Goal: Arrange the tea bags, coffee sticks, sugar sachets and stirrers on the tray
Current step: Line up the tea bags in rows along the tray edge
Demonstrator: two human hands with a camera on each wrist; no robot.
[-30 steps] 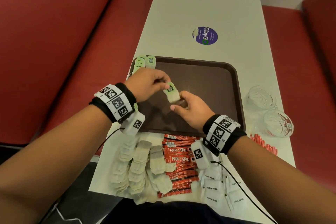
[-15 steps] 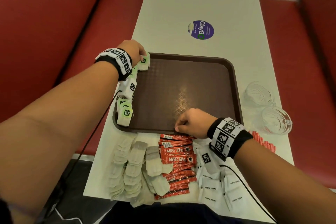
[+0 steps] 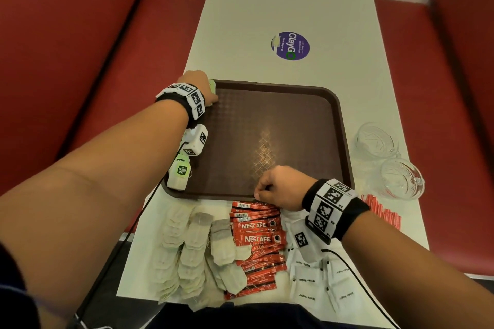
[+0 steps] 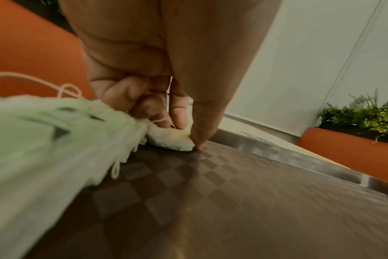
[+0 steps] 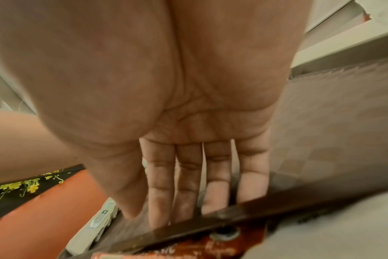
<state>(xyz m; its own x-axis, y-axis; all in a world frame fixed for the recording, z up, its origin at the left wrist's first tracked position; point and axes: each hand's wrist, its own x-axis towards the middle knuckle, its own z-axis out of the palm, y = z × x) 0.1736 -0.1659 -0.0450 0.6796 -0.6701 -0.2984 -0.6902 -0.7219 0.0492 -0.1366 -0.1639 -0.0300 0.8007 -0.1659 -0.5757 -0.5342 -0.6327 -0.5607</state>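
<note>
A brown tray (image 3: 307,120) lies on the white table. My left hand (image 3: 207,89) is at the tray's far left corner and pinches a tea bag (image 4: 173,140) with a green tag (image 3: 212,85), pressing it onto the tray floor. More green-tagged tea bags (image 3: 180,173) lie in a row along the tray's left side, mostly hidden under my forearm. My right hand (image 3: 260,191) rests at the tray's near rim, holding nothing, its fingers (image 5: 159,192) straight and touching the tray floor. Loose tea bags (image 3: 187,248), red coffee sticks (image 3: 259,240), white sugar sachets (image 3: 315,283) and red stirrers (image 3: 382,211) lie on the table in front of the tray.
Two glass cups (image 3: 377,139) (image 3: 401,181) stand right of the tray. A purple sticker (image 3: 291,45) is on the table beyond it. Red benches (image 3: 80,61) flank the narrow table. Cables run from both wrist cameras over the near edge.
My left hand carried the tea bag from above the tray's middle to its far left corner. My right hand drew back to the tray's near rim and stays there.
</note>
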